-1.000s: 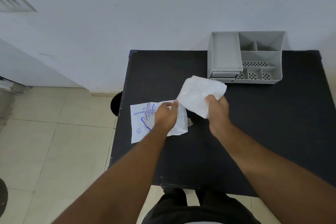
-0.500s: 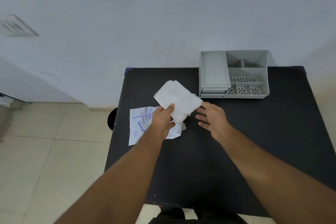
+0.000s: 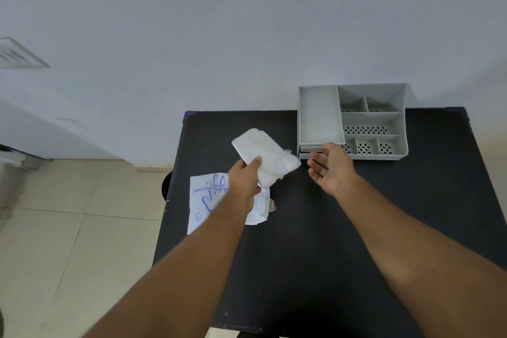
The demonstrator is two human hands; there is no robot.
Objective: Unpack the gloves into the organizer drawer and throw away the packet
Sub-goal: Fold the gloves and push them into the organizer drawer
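My left hand (image 3: 245, 179) grips a folded stack of white translucent gloves (image 3: 264, 153), held above the black table (image 3: 315, 241). Under my left wrist lies the white glove packet (image 3: 204, 202) with blue print, flat at the table's left edge. My right hand (image 3: 330, 169) is empty, fingers spread, palm turned left, right in front of the grey organizer (image 3: 395, 155). Its thumb nearly touches the front of the small drawer (image 3: 308, 149) under the organizer's deep left tray; I cannot tell how far the drawer is out.
The organizer stands at the table's back edge against a pale wall. A dark round bin (image 3: 166, 185) peeks out beside the table's left edge, over a tiled floor (image 3: 68, 241). A metallic object (image 3: 12, 170) sits at far left.
The gloves passed from my right hand to my left hand. My right hand let go and moved right and back to the organizer's drawer front. The view tilted so the table sits lower.
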